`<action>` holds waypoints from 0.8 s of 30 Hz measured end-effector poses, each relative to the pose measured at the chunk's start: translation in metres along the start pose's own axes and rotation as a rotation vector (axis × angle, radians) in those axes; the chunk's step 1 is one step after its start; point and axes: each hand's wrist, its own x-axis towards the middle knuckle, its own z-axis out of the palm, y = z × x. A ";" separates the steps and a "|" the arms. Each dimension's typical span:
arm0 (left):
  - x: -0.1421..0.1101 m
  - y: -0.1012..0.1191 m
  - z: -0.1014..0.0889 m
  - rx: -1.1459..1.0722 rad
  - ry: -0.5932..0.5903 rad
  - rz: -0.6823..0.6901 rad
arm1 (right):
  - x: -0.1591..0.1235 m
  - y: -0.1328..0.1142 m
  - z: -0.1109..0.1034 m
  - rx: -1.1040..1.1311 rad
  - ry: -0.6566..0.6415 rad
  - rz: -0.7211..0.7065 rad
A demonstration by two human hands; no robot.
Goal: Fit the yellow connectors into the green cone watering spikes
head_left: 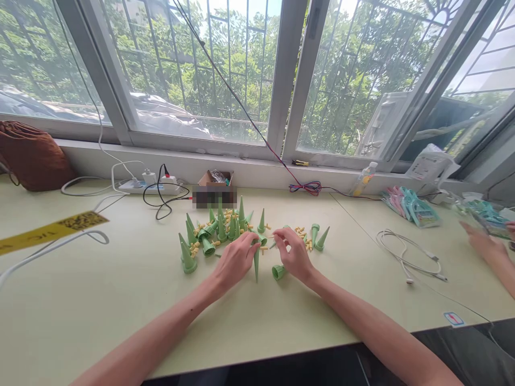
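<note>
My left hand [242, 253] is closed around the wide end of a green plastic cone spike [256, 268], whose tip points down toward the table. Just to its right, my right hand [295, 253] pinches a thin, pale yellowish piece [272, 237] that is too small to name. A small yellow valve-like piece [263, 249] shows between the two hands. Below my right hand lies a green ribbed cap or spike end [278, 272]. Several more green spikes [187, 256] stand or lie behind my hands, mixed with small yellow valve-like pieces [301, 232].
Along the windowsill are a power strip [161, 185], a small cardboard box [215, 179], a bundled cable [306, 187] and a bottle [364, 178]. Bagged pink and teal items [414, 206] and a white cable [396, 252] lie rightward. Another person's hand [485, 241] is at far right.
</note>
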 end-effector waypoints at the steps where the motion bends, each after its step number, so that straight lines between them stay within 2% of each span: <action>1: 0.000 0.000 0.001 -0.011 0.023 0.009 | 0.000 0.000 0.000 0.000 0.005 -0.002; 10: -0.001 0.001 0.002 -0.050 0.145 0.042 | 0.000 -0.001 0.000 -0.002 -0.010 -0.005; 24: 0.000 0.002 0.002 -0.082 0.167 0.043 | -0.001 -0.002 0.002 0.030 -0.084 0.001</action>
